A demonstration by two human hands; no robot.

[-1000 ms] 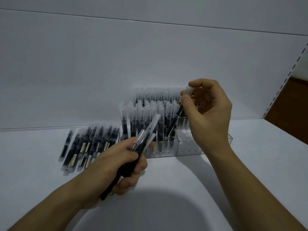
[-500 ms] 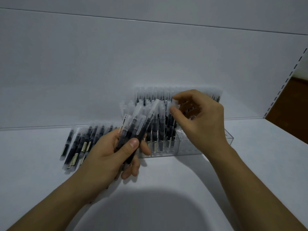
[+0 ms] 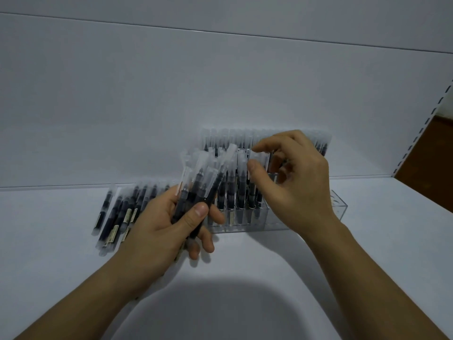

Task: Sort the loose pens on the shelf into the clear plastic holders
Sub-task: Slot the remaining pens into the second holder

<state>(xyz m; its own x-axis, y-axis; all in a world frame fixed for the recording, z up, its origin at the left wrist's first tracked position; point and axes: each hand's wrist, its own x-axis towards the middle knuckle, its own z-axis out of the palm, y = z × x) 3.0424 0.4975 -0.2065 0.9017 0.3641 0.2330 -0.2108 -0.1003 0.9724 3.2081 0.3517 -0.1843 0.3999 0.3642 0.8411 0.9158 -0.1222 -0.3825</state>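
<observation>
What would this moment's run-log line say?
left hand: grips pen bundle | right hand: empty, beside bundle | clear holder: partly filled | loose pens: lying on shelf

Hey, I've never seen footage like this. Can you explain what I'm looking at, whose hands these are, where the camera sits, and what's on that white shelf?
No machine here: a person wears one camera on the head, looking forward and down, so both arms rising from the bottom edge are their own. The left hand grips a bundle of pens with clear caps. The right hand hovers beside it, thumb and forefinger apart, apparently holding nothing. On the white shelf stands a clear plastic holder with upright pens in it; loose pens lie to its left.
</observation>
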